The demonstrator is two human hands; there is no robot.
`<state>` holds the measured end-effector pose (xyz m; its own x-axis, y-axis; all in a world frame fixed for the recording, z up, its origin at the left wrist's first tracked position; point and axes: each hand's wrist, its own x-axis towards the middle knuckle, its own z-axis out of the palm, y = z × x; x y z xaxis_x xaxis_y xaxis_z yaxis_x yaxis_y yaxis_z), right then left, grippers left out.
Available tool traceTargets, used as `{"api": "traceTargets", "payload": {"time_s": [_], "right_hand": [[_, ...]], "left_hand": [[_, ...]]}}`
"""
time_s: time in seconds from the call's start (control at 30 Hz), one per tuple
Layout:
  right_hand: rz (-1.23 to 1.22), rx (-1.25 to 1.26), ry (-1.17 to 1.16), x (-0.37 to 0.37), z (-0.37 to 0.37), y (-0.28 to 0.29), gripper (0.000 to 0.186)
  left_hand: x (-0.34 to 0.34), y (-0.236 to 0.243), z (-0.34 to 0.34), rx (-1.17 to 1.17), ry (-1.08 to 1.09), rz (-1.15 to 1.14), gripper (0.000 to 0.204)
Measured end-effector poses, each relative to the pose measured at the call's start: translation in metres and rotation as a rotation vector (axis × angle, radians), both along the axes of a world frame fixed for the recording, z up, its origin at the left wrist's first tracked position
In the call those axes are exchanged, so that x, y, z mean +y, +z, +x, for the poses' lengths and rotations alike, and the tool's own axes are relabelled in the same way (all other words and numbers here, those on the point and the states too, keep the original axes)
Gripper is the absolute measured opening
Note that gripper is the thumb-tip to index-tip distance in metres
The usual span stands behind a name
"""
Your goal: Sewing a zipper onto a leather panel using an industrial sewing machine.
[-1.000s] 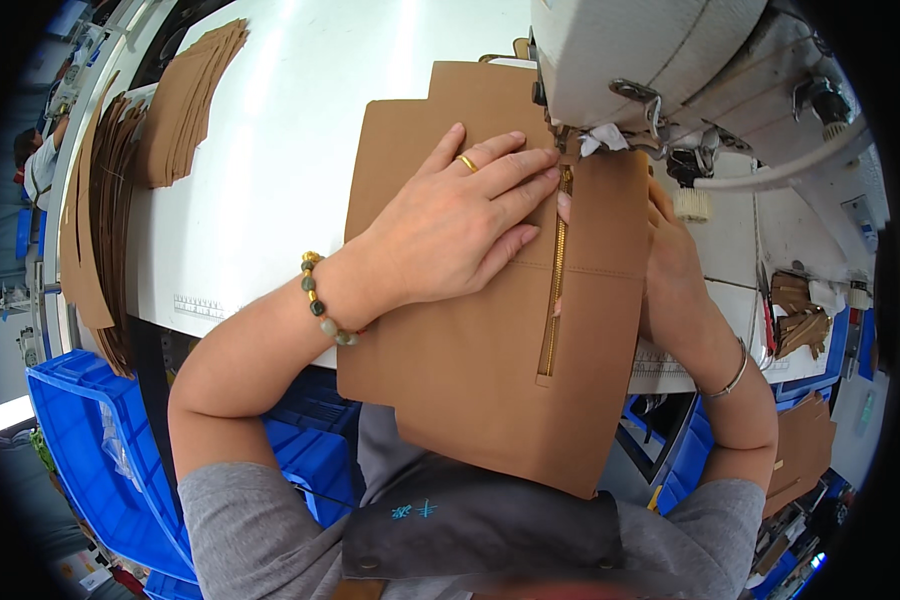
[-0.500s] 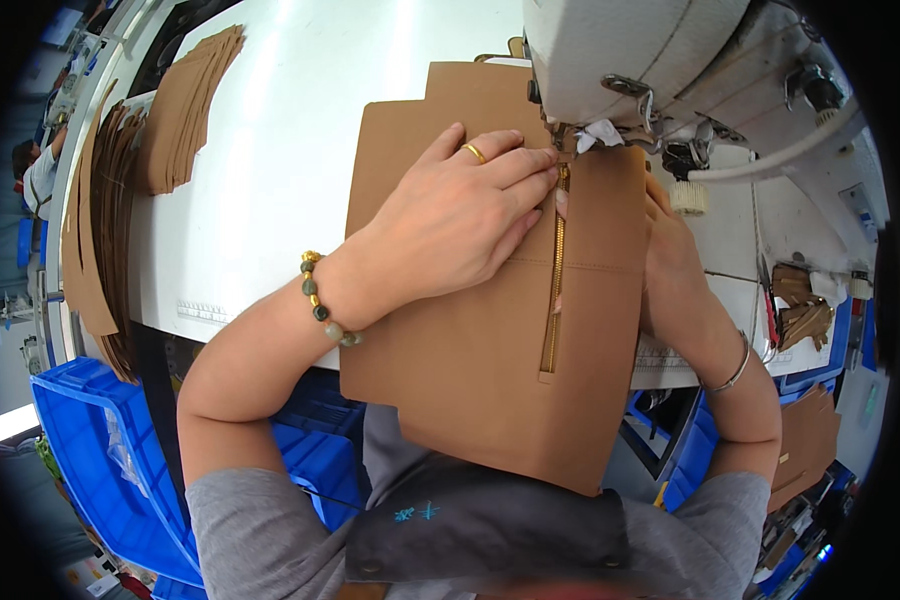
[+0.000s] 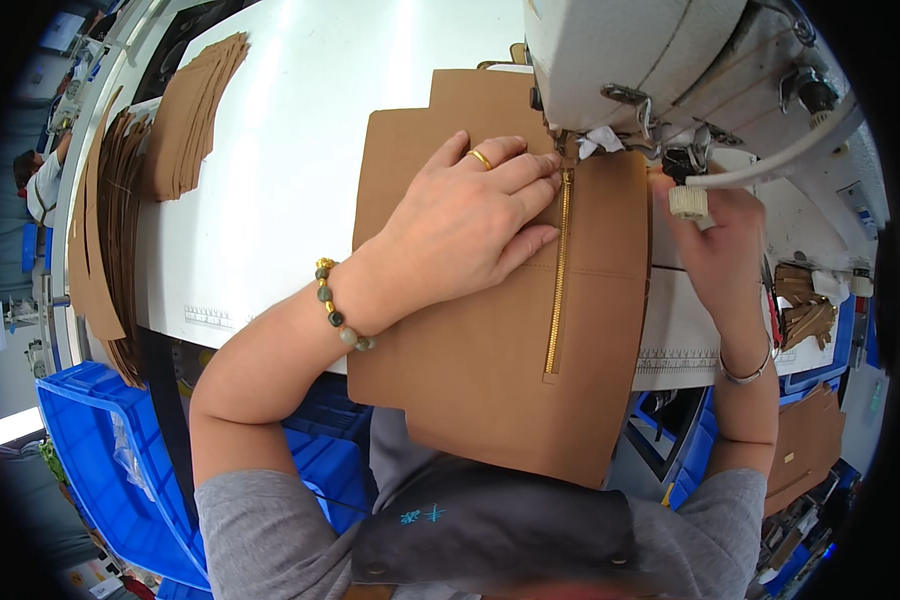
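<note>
- The left hand (image 3: pixel 460 225) lies palm down on a brown leather-like panel (image 3: pixel 490 360). Its little finger and its thumb stand apart from the others; the index and the middle finger lie nearly together. They do not clamp anything. The underside of these fingers is hidden.
- The panel is under the left fingers and extends toward the person's body, where its lower edge is over the dark apron (image 3: pixel 500 540). Its upper right part goes below the sewing machine head (image 3: pixel 640 60), so the outline there is covered.
- A gold-toothed zipper (image 3: pixel 560 270) is set in the panel, just right of the left fingertips. Its upper end is near the presser foot (image 3: pixel 567 150), which is small and dark; the needle I cannot make out.
- The right hand (image 3: pixel 722 250) is beyond the panel's right edge. A white ridged knob (image 3: pixel 688 203) covers part of its fingers, so I cannot tell if they are together or hold something.
- A crumpled white scrap (image 3: pixel 600 139) is right of the left fingertips, against the machine.
- Well left of the left fingers are stacked brown pieces (image 3: pixel 195 125); their lower layers are hard to count.
</note>
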<state>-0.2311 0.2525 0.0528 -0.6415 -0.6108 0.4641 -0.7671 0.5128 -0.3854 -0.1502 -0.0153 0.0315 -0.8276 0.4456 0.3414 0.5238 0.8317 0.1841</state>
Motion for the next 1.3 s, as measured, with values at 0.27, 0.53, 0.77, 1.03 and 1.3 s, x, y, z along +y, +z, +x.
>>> {"api": "traceTargets", "payload": {"time_s": [0.27,0.53,0.77,1.03,1.3], "right_hand": [[0.09,0.038,0.144,-0.027,0.016,-0.013,0.041],[0.175,0.013,0.168,-0.025,0.013,-0.023,0.061],[0.193,0.021,0.166,-0.025,0.012,-0.023,0.064],[0.199,0.007,0.152,-0.021,0.009,-0.025,0.065],[0.192,0.014,0.163,-0.02,0.01,-0.026,0.063]], "left_hand": [[0.0,0.003,-0.001,-0.027,-0.015,-0.016,0.046],[0.0,0.003,0.002,-0.043,-0.001,0.069,0.047],[-0.002,0.0,0.001,-0.057,-0.005,0.066,0.049],[0.001,-0.001,-0.001,-0.04,0.001,0.07,0.05],[0.003,-0.003,-0.001,-0.031,0.016,0.076,0.047]]}}
